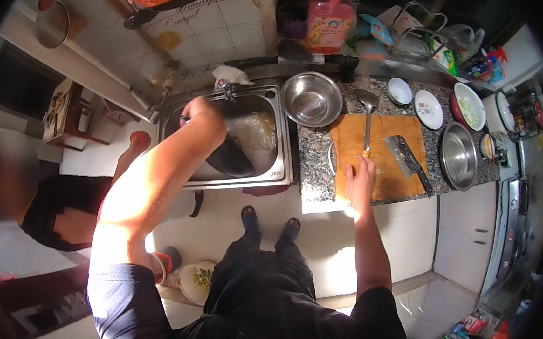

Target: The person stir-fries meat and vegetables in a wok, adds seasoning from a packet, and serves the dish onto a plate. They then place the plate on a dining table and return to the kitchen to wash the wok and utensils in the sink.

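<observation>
My left hand (201, 112) is over the sink, closed round a dark handle partly hidden by my wrist. A black pan (233, 159), tilted, shows in the sink below my forearm; the handle looks to be part of it. A clear plastic bag or film (255, 130) lies in the basin beside it. My right hand (361, 180) grips the end of a metal ladle (368, 126). The ladle lies across the wooden cutting board (351, 134), its bowl past the far edge. A cleaver (406, 160) with a black handle rests on the board's right side.
A steel bowl (312, 99) stands between sink (287, 151) and board. Right of the board are another steel basin (459, 155), a white bowl (400, 90), a plate (429, 110) and a colander (468, 107). A faucet (227, 89) rises behind the sink. Another person (64, 207) is at left.
</observation>
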The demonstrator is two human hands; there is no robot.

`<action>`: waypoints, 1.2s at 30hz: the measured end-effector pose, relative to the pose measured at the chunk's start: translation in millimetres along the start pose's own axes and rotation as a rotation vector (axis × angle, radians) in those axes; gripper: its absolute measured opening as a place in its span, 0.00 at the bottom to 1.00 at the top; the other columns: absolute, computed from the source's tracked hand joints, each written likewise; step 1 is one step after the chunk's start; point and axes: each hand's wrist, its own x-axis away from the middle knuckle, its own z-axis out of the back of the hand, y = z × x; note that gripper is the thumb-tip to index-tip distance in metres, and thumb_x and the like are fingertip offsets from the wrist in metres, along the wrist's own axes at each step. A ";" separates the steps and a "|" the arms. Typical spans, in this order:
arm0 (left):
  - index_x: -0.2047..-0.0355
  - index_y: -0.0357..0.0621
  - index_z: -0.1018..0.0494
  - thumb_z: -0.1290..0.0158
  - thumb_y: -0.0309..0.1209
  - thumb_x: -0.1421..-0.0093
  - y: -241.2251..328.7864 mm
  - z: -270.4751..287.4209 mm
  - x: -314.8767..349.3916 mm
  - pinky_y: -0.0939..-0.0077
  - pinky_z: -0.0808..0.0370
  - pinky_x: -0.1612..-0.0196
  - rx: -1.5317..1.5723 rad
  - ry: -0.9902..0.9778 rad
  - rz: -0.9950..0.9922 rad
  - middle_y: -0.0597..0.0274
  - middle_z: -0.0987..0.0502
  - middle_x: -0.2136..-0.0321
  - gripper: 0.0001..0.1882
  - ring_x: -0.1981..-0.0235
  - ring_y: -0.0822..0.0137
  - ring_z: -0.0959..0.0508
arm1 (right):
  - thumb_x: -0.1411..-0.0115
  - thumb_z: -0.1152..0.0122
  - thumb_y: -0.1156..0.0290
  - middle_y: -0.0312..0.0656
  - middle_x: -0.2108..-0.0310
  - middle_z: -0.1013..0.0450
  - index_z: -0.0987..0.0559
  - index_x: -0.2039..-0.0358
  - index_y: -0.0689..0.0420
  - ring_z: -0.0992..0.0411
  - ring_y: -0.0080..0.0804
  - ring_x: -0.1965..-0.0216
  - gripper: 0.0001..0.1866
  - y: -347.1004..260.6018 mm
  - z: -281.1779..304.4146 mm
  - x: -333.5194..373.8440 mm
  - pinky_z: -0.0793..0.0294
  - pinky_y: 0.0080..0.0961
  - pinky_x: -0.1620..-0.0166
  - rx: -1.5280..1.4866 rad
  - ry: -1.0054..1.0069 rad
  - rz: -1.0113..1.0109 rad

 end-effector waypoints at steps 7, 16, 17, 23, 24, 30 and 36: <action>0.74 0.47 0.24 0.47 0.36 0.51 -8.8 -18.0 26.1 0.70 0.27 0.78 0.066 0.171 0.054 0.64 0.24 0.78 0.08 0.79 0.66 0.24 | 0.51 0.42 0.67 0.49 0.56 0.37 0.30 0.56 0.61 0.39 0.47 0.53 0.22 -58.0 -38.0 -126.9 0.37 0.36 0.52 -0.157 -0.013 0.291; 0.58 0.55 0.30 0.54 0.31 0.47 30.7 -212.6 14.3 0.63 0.27 0.75 0.649 0.502 0.203 0.57 0.25 0.80 0.15 0.77 0.56 0.23 | 0.48 0.46 0.60 0.51 0.46 0.43 0.40 0.45 0.52 0.42 0.47 0.46 0.30 -118.5 -114.4 -287.4 0.37 0.39 0.49 0.208 -0.294 0.373; 0.56 0.55 0.31 0.53 0.32 0.48 33.1 -226.3 11.2 0.63 0.27 0.75 0.668 0.490 0.193 0.57 0.25 0.79 0.17 0.78 0.56 0.23 | 0.48 0.47 0.61 0.53 0.48 0.42 0.36 0.49 0.56 0.41 0.49 0.48 0.26 -109.9 -124.9 -298.2 0.38 0.40 0.49 0.179 -0.299 0.464; 0.50 0.58 0.35 0.47 0.34 0.53 46.6 -332.8 -37.6 0.64 0.27 0.76 0.808 0.565 0.165 0.58 0.27 0.76 0.27 0.79 0.58 0.24 | 0.49 0.49 0.67 0.52 0.68 0.29 0.29 0.61 0.59 0.30 0.50 0.65 0.15 -136.4 -139.2 -281.7 0.30 0.40 0.62 0.115 -0.012 0.457; 0.50 0.58 0.35 0.47 0.33 0.54 52.5 -349.0 -47.1 0.64 0.27 0.76 0.834 0.588 0.167 0.59 0.27 0.76 0.28 0.79 0.58 0.24 | 0.49 0.50 0.67 0.51 0.70 0.29 0.29 0.62 0.58 0.30 0.49 0.66 0.14 -163.8 -124.8 -259.5 0.29 0.40 0.63 0.023 0.095 0.496; 0.51 0.57 0.34 0.45 0.31 0.56 44.1 -370.8 -77.3 0.66 0.27 0.76 0.905 0.629 0.088 0.60 0.27 0.77 0.28 0.80 0.59 0.24 | 0.50 0.52 0.71 0.47 0.69 0.31 0.30 0.60 0.55 0.28 0.44 0.69 0.14 -297.6 -149.3 -144.7 0.28 0.37 0.68 0.119 -0.306 0.745; 0.51 0.58 0.34 0.46 0.31 0.55 43.5 -378.9 -89.6 0.67 0.27 0.78 0.949 0.671 0.049 0.61 0.27 0.79 0.27 0.81 0.60 0.24 | 0.55 0.48 0.73 0.44 0.75 0.32 0.27 0.75 0.58 0.29 0.42 0.73 0.05 -280.8 -178.7 -147.9 0.29 0.35 0.71 0.354 -0.342 0.864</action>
